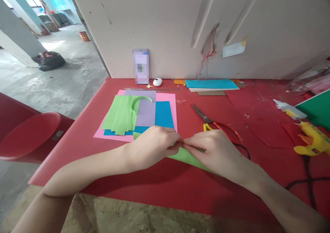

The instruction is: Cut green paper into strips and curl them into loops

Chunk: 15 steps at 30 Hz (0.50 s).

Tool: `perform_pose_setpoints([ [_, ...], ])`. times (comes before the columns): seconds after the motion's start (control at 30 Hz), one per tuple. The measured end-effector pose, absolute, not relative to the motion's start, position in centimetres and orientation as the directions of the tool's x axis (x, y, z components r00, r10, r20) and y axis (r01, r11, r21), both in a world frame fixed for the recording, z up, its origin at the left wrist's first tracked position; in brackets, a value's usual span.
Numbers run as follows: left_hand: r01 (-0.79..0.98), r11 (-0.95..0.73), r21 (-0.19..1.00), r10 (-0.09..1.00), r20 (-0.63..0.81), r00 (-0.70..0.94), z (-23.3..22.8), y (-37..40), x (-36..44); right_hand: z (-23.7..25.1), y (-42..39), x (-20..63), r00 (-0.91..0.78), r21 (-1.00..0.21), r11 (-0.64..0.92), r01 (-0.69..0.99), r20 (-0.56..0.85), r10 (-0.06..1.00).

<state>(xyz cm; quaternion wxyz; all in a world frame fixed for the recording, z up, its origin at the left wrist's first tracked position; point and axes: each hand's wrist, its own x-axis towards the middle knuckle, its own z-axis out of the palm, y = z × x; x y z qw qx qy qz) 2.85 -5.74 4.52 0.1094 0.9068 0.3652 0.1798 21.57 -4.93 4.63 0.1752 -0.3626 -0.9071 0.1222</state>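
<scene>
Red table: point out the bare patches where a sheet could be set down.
On the red table, the near edge below both hands lies bare, also the strip between the pink sheet and scissors. The right side is crowded: glue gun, glue bottle, cord.

Matt green paper (pixel 187 156), smooth red tabletop (pixel 160 181)

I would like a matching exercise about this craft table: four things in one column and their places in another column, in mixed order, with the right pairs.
Things:
1. scissors
2. glue gun
3. green paper piece
4. green strips

Places:
A. on the pink sheet, beyond the left hand
B. pinched between both hands, under the right hand
C. at the table's right edge
D. just beyond the right hand

Pairs: 1-D, 2-C, 3-B, 4-A
</scene>
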Motion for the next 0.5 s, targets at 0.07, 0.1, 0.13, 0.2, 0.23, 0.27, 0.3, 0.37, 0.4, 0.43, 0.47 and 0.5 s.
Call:
perform_pose_setpoints([
  [0.07, 0.631, -0.706, 0.323, 0.707, 0.272, 0.652, 4.5, -5.8, 2.8, 4.6, -4.9, 21.6, -0.693, -0.333, 0.747, 0.575, 0.288, 0.661],
  [0.1, 0.634, -0.700, 0.329, 0.713, 0.277, 0.644, 4.6, -5.8, 2.7, 4.6, -4.9, 21.6, -0.695, -0.330, 0.756, 0.565, 0.305, 0.652],
  [0.13, 0.635, -0.695, 0.336, 0.718, 0.280, 0.637, 4.7, -5.7, 2.6, 4.7, -4.9, 21.6, -0.695, -0.329, 0.760, 0.560, 0.314, 0.647],
  [0.2, 0.642, -0.682, 0.352, 0.731, 0.284, 0.621, 4.9, -5.5, 2.3, 5.0, -4.7, 21.7, -0.691, -0.330, 0.761, 0.559, 0.320, 0.647],
  [0.23, 0.647, -0.672, 0.360, 0.739, 0.287, 0.609, 5.0, -5.3, 2.0, 5.2, -4.6, 21.8, -0.689, -0.332, 0.757, 0.562, 0.318, 0.651],
  [0.27, 0.654, -0.660, 0.369, 0.751, 0.294, 0.592, 5.1, -5.2, 1.7, 5.3, -4.4, 21.9, -0.687, -0.336, 0.752, 0.566, 0.313, 0.656],
  [0.3, 0.666, -0.642, 0.380, 0.766, 0.300, 0.568, 5.2, -5.1, 1.4, 5.5, -4.2, 22.1, -0.685, -0.342, 0.748, 0.570, 0.305, 0.661],
  [0.37, 0.690, -0.599, 0.407, 0.801, 0.296, 0.520, 5.3, -5.0, 0.5, 5.8, -3.6, 22.6, -0.698, -0.347, 0.748, 0.566, 0.280, 0.659],
  [0.4, 0.703, -0.575, 0.418, 0.818, 0.290, 0.496, 5.3, -4.9, 0.0, 5.9, -3.3, 23.0, -0.710, -0.348, 0.752, 0.560, 0.266, 0.652],
  [0.43, 0.717, -0.552, 0.426, 0.834, 0.284, 0.473, 5.3, -4.9, -0.6, 6.0, -2.9, 23.5, -0.722, -0.349, 0.757, 0.552, 0.254, 0.643],
  [0.47, 0.729, -0.531, 0.432, 0.847, 0.277, 0.453, 5.2, -4.8, -1.3, 6.1, -2.5, 24.1, -0.734, -0.350, 0.763, 0.544, 0.242, 0.635],
  [0.5, 0.743, -0.509, 0.435, 0.861, 0.272, 0.431, 5.1, -4.6, -2.0, 6.1, -2.1, 24.7, -0.743, -0.350, 0.767, 0.538, 0.233, 0.628],
])
